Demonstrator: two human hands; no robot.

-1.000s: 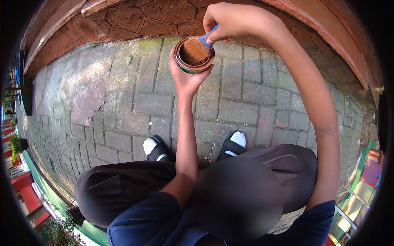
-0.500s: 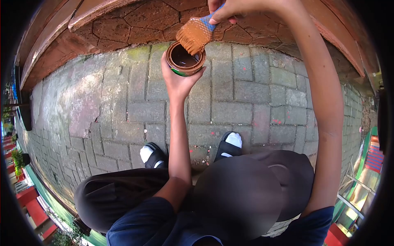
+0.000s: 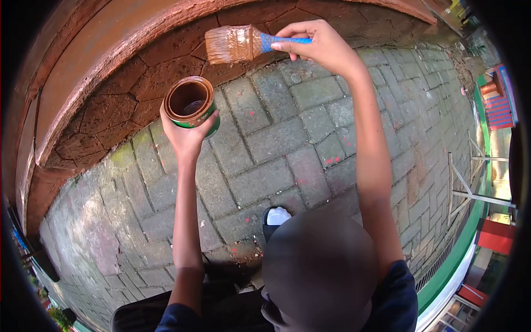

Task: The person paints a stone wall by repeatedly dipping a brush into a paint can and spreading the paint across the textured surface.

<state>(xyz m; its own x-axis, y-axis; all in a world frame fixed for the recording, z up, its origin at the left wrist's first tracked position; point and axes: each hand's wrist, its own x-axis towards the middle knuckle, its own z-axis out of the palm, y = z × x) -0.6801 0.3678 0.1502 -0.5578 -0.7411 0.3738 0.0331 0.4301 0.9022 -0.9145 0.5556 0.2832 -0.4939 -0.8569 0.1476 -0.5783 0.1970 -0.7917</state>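
My left hand (image 3: 187, 135) is wrapped round a green paint can (image 3: 214, 124) with brown paint smeared over its rim. The can is lidless, and a little dark liquid shows at its bottom. Up and to the right of it, my right hand (image 3: 318, 48) grips a wide paintbrush (image 3: 231, 44) by its blue patterned handle. The brush lies nearly level with its bristles pointing left, coated in wet brown paint. In this view it overlaps the brown stone-patterned wall base (image 3: 160, 61).
A curved reddish-brown ledge (image 3: 110, 47) runs along the top of the wall base. Grey paving bricks (image 3: 260, 133) with pink specks cover the ground. My sandalled foot (image 3: 276, 216) shows below. A metal frame (image 3: 470, 193) and a green edge (image 3: 456, 276) stand at the right.
The brush has come out from over the can and swung level, bristles to the left. Both hands have shifted left in view, the can also lower, as my view turned.
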